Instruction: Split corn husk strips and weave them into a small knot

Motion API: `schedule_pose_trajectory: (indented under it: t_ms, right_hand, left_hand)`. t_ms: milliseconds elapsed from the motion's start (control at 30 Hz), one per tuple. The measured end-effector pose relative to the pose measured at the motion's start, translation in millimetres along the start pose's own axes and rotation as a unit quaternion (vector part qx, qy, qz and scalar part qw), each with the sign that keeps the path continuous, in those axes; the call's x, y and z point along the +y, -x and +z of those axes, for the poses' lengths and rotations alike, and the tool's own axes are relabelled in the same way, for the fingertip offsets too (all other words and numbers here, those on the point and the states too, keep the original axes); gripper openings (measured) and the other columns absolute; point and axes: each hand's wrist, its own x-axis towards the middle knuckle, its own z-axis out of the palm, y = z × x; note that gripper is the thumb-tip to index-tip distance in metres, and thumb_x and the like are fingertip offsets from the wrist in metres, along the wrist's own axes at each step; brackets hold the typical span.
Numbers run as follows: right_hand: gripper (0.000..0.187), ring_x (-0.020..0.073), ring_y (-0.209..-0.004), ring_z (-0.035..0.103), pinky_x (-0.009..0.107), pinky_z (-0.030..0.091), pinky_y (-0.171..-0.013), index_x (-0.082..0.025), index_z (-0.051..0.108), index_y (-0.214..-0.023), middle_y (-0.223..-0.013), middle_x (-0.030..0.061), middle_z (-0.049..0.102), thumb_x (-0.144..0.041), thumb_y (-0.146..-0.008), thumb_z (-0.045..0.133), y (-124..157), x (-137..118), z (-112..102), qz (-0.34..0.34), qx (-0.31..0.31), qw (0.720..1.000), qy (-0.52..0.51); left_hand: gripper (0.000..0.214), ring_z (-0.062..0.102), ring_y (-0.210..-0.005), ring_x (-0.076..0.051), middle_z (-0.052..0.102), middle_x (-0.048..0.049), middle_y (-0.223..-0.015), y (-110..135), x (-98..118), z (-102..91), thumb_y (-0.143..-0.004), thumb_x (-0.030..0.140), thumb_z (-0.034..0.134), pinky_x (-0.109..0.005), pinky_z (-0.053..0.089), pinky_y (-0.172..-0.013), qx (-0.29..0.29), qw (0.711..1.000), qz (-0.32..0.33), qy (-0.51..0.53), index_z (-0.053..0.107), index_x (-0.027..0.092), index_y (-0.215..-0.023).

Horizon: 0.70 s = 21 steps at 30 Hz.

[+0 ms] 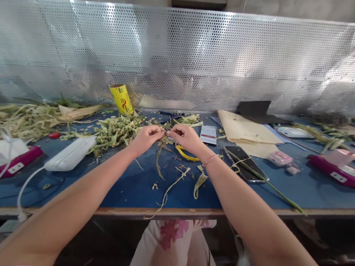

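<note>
Both my hands meet over the middle of the blue table [132,188]. My left hand [146,139] and my right hand [186,137] are closed in pinches on a thin green plant stem [163,136] between them; a strip [158,163] hangs down from it. A yellow band [185,154] lies on the table just under my right wrist. Peeled strips and leaf scraps [174,184] lie in front of my hands. A pile of green trimmings [116,130] sits just left of my left hand.
A perforated metal screen [186,60] stands at the table's back. A yellow roll [122,98], paper sheets [245,130], a card [209,134], a black phone [246,163] and pink tissue packs [337,172] lie around. A white power bank [70,158] with cable is at left.
</note>
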Motion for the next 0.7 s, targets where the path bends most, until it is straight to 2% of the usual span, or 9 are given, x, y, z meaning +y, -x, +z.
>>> schedule_pose_trajectory:
  t_ms: [100, 267, 467, 700]
  right_hand:
    - [0.028, 0.0074, -0.053, 0.033, 0.023, 0.024, -0.053, -0.016, 0.052, -0.067, -0.058, -0.0044, 0.040, -0.043, -0.075, 0.051, 1.9, -5.8, 0.1, 0.010, -0.006, 1.000, 0.009]
    - [0.023, 0.0072, -0.053, 0.033, 0.023, 0.023, -0.052, -0.017, 0.049, -0.067, -0.056, -0.0056, 0.038, -0.039, -0.072, 0.054, 2.2, -8.5, 1.8, 0.039, -0.020, 0.999, 0.000]
    - [0.016, 0.0062, -0.051, 0.030, 0.022, 0.024, -0.051, -0.017, 0.046, -0.066, -0.055, -0.0068, 0.036, -0.031, -0.072, 0.051, -2.7, -1.5, 3.0, 0.062, -0.013, 0.992, -0.111]
    - [0.014, 0.0052, -0.049, 0.033, 0.022, 0.027, -0.050, -0.017, 0.045, -0.068, -0.057, -0.0067, 0.038, -0.030, -0.071, 0.050, -3.7, -0.9, 4.1, 0.096, -0.011, 0.972, -0.216]
  left_hand:
    - [0.026, 0.043, -0.051, -0.008, 0.044, 0.0045, -0.054, -0.5, -3.9, 4.0, -0.068, 0.036, 0.057, -0.023, 0.039, -0.054, 0.006, 0.995, -0.067, 0.076, 0.045, 0.016, -0.056]
    - [0.025, 0.042, -0.045, -0.007, 0.044, 0.0048, -0.050, -1.6, -5.0, 5.0, -0.067, 0.036, 0.061, -0.021, 0.035, -0.046, 0.018, 0.991, -0.070, 0.108, 0.048, 0.016, -0.059]
    - [0.024, 0.054, -0.056, -0.009, 0.053, 0.0046, -0.060, -1.4, -0.9, 4.9, -0.056, 0.025, 0.069, -0.026, 0.046, -0.060, 0.005, 0.970, -0.086, 0.229, 0.049, 0.016, -0.065]
    - [0.029, 0.056, -0.059, -0.009, 0.061, 0.0006, -0.065, -0.3, 1.8, 4.6, -0.053, 0.022, 0.074, -0.026, 0.047, -0.064, 0.001, 0.964, -0.094, 0.249, 0.057, 0.014, -0.075]
